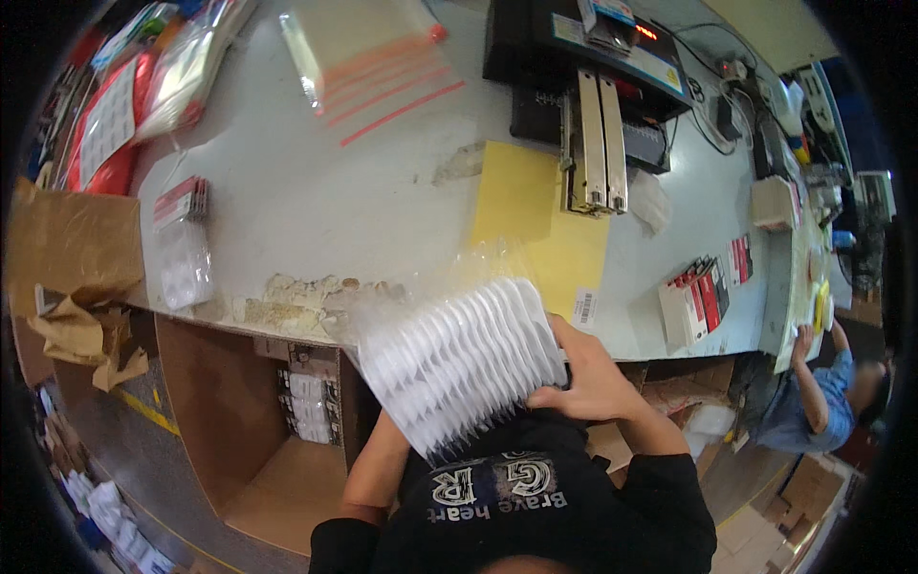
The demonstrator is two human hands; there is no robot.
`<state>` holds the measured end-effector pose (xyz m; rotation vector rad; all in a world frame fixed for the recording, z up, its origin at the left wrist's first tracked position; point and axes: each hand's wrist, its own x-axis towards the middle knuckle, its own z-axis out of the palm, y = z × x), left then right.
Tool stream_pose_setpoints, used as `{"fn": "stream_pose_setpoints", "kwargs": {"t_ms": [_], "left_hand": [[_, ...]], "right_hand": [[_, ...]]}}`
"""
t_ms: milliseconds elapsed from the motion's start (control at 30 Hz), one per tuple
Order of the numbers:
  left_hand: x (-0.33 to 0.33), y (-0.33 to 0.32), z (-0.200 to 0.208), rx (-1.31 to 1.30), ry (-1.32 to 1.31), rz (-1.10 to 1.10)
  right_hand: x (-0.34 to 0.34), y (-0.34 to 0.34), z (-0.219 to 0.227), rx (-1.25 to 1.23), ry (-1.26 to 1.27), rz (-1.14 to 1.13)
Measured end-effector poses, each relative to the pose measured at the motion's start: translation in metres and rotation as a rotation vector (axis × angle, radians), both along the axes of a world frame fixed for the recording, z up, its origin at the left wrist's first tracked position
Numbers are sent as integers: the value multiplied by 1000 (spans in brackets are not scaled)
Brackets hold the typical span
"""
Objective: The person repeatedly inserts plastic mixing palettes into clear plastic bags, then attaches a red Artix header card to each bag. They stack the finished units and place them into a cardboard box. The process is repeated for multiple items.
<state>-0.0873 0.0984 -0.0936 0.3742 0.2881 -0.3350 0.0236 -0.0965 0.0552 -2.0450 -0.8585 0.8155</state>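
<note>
Our right hand (581, 378) is pinching plastic trays (464, 368); our left hand is hiding, grip unclear. Our shirt (430, 536) is showing white lettering (524, 476).

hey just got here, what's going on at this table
A person in a black shirt holds a stack of translucent plastic pieces at the near edge of the table. The right grip clasps its right end. The left forearm comes up toward the stack's other end, but the left grip is hidden. Beyond lie a yellow sheet and a black machine.
</note>
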Motion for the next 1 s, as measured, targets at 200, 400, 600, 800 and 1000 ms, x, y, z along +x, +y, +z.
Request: {"fn": "stream_pose_setpoints", "kwargs": {"t_ms": [200, 400, 600, 800, 1000], "left_hand": [[-6, -12, 5, 24, -19, 60], [2, -47, 0, 31, -83, -15], [-3, -79, 5, 61, -144, -99], [-25, -84, 11, 113, -162, -76], [-36, -82, 17, 116, -188, 36]], "right_hand": [[6, -5, 5, -122, 131, -114], [-20, -64, 0, -65, 177, -312], [-64, -98, -22, 91, 2, -617], [-87, -94, -35, 180, -218, -836], [-63, -85, -34, 244, -766, -704]]}}
